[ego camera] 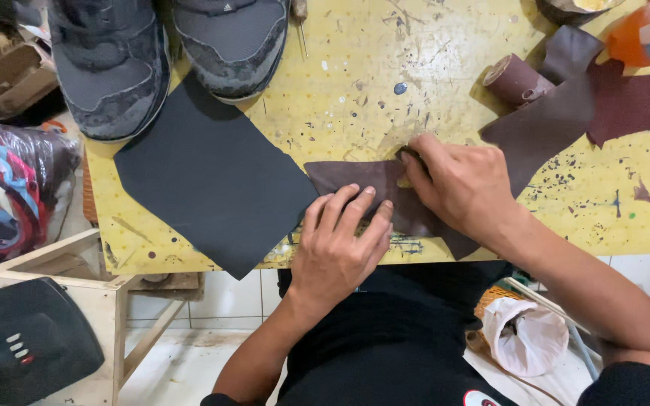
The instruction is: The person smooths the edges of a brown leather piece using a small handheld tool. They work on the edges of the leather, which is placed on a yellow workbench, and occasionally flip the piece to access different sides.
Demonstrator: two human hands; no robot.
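A dark brown leather piece (349, 177) lies flat near the front edge of the yellow stained table (355, 83). My left hand (338, 244) presses on it with fingers spread flat. My right hand (460, 184) rests on the same piece further right, fingertips pinched on a small dark tool I cannot make out clearly. A dark grey sheet (212, 177) lies just left of the leather, touching it.
Two grey sneakers (110, 64) stand at the table's back left. A roll of brown sandpaper (513, 79) and maroon leather scraps (626, 105) lie at the right. An orange bottle (645, 34) sits at the back right. A wooden frame (99, 293) stands below left.
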